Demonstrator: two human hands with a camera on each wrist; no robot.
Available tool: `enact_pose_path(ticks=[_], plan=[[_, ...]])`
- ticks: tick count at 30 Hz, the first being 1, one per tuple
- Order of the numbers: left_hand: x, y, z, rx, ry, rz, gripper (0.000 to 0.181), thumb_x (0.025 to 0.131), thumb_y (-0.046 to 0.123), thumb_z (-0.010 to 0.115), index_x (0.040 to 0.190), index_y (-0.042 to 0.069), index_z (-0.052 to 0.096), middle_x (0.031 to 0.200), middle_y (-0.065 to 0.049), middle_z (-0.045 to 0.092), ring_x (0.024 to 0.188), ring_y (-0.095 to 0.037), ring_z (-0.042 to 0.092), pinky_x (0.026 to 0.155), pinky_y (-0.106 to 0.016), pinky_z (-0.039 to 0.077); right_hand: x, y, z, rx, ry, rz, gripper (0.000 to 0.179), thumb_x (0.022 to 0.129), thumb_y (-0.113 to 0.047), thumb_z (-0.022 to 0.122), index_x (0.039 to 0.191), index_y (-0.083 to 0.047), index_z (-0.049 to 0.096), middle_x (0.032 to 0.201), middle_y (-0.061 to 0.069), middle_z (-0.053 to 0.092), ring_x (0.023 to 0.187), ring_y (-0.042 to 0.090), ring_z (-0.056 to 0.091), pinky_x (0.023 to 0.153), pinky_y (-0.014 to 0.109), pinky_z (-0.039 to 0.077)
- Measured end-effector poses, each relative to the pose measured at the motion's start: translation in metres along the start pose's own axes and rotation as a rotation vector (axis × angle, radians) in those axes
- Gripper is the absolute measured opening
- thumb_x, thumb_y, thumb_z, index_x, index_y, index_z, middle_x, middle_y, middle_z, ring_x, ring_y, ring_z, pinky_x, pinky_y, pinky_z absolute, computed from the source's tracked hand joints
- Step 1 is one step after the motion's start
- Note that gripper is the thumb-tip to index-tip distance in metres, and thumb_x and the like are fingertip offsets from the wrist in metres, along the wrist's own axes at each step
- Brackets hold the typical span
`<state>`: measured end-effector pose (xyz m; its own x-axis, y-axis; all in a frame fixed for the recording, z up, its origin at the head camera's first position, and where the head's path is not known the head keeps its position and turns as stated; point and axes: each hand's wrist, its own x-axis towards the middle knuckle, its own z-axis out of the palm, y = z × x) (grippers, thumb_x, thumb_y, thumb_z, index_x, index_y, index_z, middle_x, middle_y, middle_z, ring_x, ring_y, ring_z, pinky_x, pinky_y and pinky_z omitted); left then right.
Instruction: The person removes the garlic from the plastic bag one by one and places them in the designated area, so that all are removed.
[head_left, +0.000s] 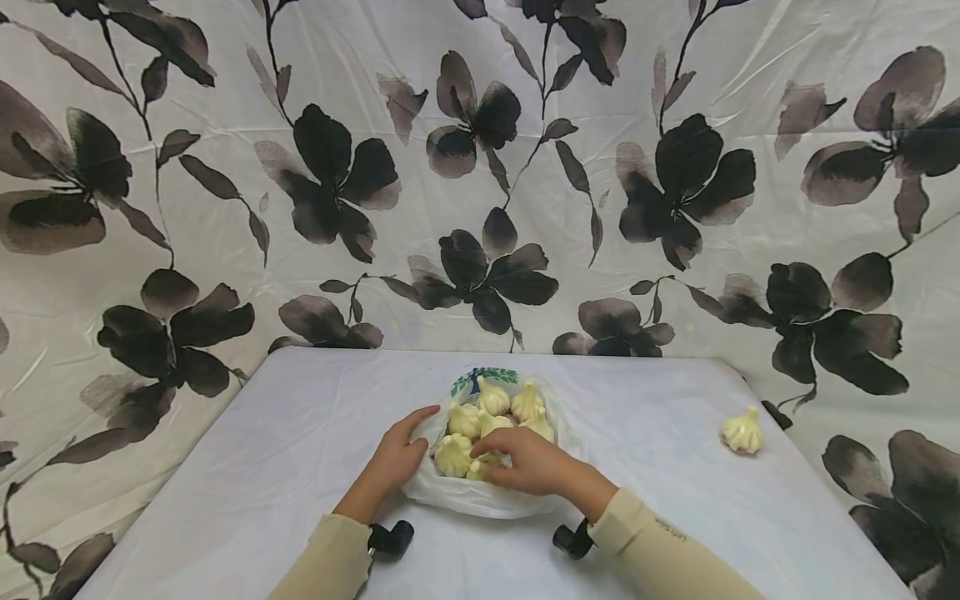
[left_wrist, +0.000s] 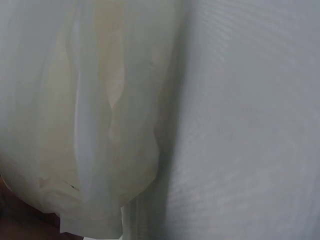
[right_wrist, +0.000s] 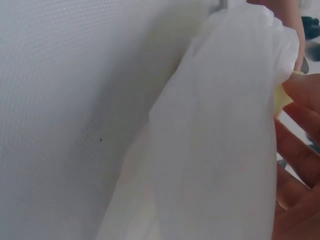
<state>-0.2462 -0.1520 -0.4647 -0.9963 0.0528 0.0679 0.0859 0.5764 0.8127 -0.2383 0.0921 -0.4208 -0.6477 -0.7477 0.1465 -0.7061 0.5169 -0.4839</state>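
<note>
A white plastic bag stands open on the table, with several pale garlic bulbs inside. At its left rim my left hand holds the bag's side, forefinger stretched along the edge and thumb lower down. My right hand reaches over the near right rim into the bag. Its thumb and fingers pinch a garlic bulb, seen as a yellowish patch beside the thumb in the right wrist view. In the left wrist view the bag fills the left half and hides most of the hand.
One garlic bulb lies alone near the right edge of the white-covered table. Behind the table hangs a white cloth printed with dark flowers. A black wrist-worn device sits at the left cuff, another at the right.
</note>
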Motion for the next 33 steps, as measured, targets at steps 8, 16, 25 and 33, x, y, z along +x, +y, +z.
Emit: enact_pose_path(ticks=[8, 16, 25, 33], plan=[[-0.0008, 0.0010, 0.0005, -0.005, -0.001, -0.016, 0.059, 0.087, 0.001, 0.043, 0.143, 0.021, 0.048, 0.152, -0.013, 0.042, 0.143, -0.037, 0.033, 0.115, -0.059, 0.027, 0.0012, -0.0002, 0.0051, 0.015, -0.011, -0.019, 0.025, 0.090, -0.021, 0.067, 0.115, -0.016, 0.068, 0.116, -0.005, 0.068, 0.111, 0.011, 0.062, 0.097, 0.027, 0.049], [-0.0002, 0.0003, 0.0012, -0.018, 0.000, -0.009, 0.059, 0.087, 0.001, 0.043, 0.142, 0.020, 0.049, 0.151, -0.013, 0.042, 0.143, -0.037, 0.033, 0.115, -0.058, 0.027, 0.0006, -0.0016, 0.0062, -0.014, -0.008, -0.027, 0.025, 0.092, -0.022, 0.066, 0.115, -0.015, 0.068, 0.114, -0.004, 0.069, 0.103, 0.007, 0.062, 0.091, 0.024, 0.051], [-0.0010, 0.0005, -0.0001, -0.019, 0.003, 0.012, 0.058, 0.087, 0.001, 0.044, 0.142, 0.019, 0.049, 0.151, -0.013, 0.043, 0.143, -0.036, 0.033, 0.116, -0.057, 0.027, -0.0022, 0.0002, 0.0059, -0.018, -0.011, -0.025, 0.030, 0.094, -0.024, 0.063, 0.122, -0.015, 0.066, 0.119, -0.004, 0.067, 0.107, 0.009, 0.062, 0.092, 0.025, 0.051], [-0.0003, 0.0005, 0.0002, -0.016, 0.000, 0.008, 0.059, 0.087, 0.000, 0.043, 0.142, 0.019, 0.049, 0.151, -0.013, 0.042, 0.143, -0.037, 0.033, 0.116, -0.058, 0.027, -0.0032, -0.0006, -0.0026, -0.008, 0.009, -0.023, 0.031, 0.094, -0.025, 0.062, 0.123, -0.014, 0.065, 0.120, -0.002, 0.067, 0.103, 0.008, 0.062, 0.090, 0.028, 0.052]])
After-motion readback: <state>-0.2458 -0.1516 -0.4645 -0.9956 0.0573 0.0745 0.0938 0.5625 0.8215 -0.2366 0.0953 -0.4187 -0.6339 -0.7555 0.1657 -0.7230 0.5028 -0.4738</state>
